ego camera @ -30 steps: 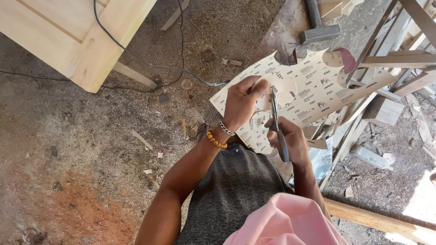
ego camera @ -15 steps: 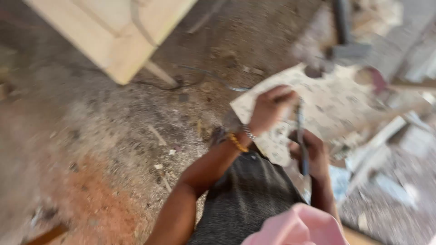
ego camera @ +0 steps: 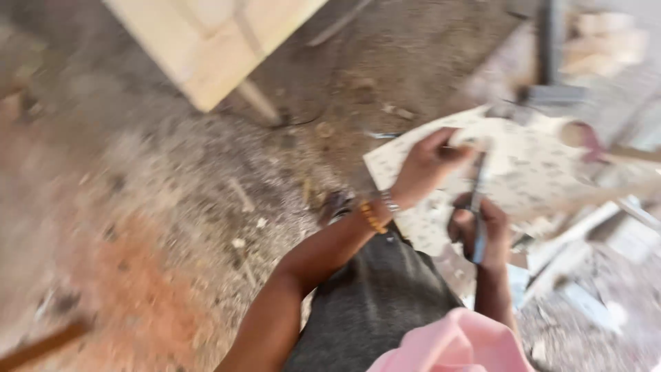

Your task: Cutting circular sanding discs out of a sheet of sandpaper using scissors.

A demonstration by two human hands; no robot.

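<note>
Dusty ground (ego camera: pixel 172 207) strewn with sawdust and wood chips, reddish at lower left; whole view blurred. Pale wooden panel (ego camera: pixel 213 41) at the top, one corner reaching down toward the middle. Timber offcuts (ego camera: pixel 606 41) and scrap piled at the right edge. Left hand (ego camera: pixel 430 165) closed in a pinch on the upper part of a white speckled sheet (ego camera: pixel 530 172), thumb and fingers clamped over its edge; beaded bracelet (ego camera: pixel 374 218) and a thin metal band on that wrist. Sheet held just above the knees, spread to the right of the left hand and partly over the scrap. Right hand (ego camera: pixel 482 231) curled shut around a pair of dark scissors (ego camera: pixel 477 207), blades pointing up into the sheet just right of the left hand's fingers. Grey garment (ego camera: pixel 372 303) and a pink fabric fold (ego camera: pixel 454 344) at the bottom edge, below both hands.
</note>
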